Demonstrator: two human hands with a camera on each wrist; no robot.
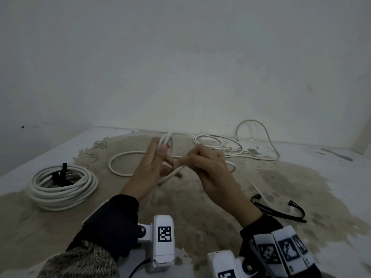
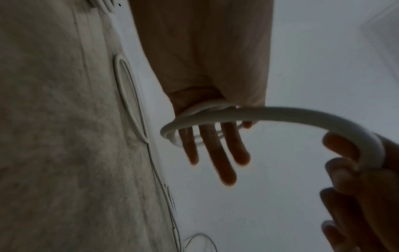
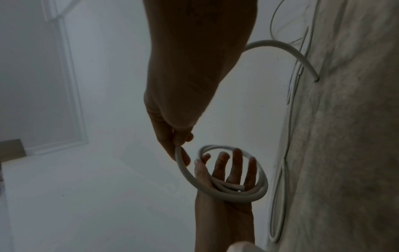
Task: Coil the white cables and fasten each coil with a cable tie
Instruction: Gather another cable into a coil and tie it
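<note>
My left hand is raised above the table with its fingers straight and spread. A few loops of white cable hang round its palm. My right hand is close beside it and pinches the same cable between thumb and fingers. From that pinch the cable arcs down to the table. The remaining loose white cable lies in slack loops at the back. A finished white coil with a black tie lies at the left.
Two black cable ties and a thin white one lie on the stained table at the right. A white wall stands right behind the table. The loose cable's far end loops up against it.
</note>
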